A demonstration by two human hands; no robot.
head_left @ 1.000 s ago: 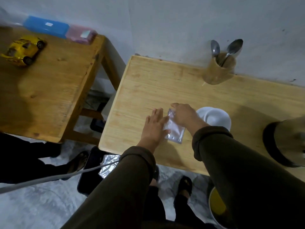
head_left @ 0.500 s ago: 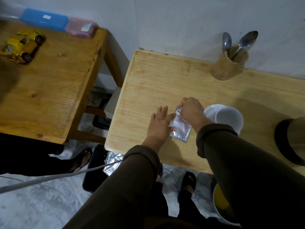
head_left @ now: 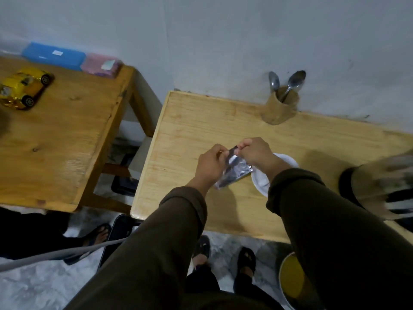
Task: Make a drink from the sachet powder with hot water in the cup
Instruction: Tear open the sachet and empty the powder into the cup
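A silver foil sachet [head_left: 234, 173] hangs tilted just above the light wooden table [head_left: 192, 135]. My left hand [head_left: 209, 167] pinches its top left corner. My right hand [head_left: 257, 153] pinches the top edge beside it, fingers closed on the foil. The white cup [head_left: 260, 182] stands on the table right behind and below the sachet, partly hidden by my right wrist. At the table's right edge stands a blurred metallic kettle [head_left: 380, 186] on a dark base.
A wooden holder [head_left: 280, 108] with two metal spoons [head_left: 288, 83] stands against the wall. A second, darker table [head_left: 58, 135] on the left carries a yellow toy car [head_left: 24, 87] and blue and pink boxes. A yellow-lined bin [head_left: 295, 280] sits on the floor by my feet.
The sachet lay flat on the table under both hands; now both hands have lifted it and grip its top edge. The view has shifted slightly.
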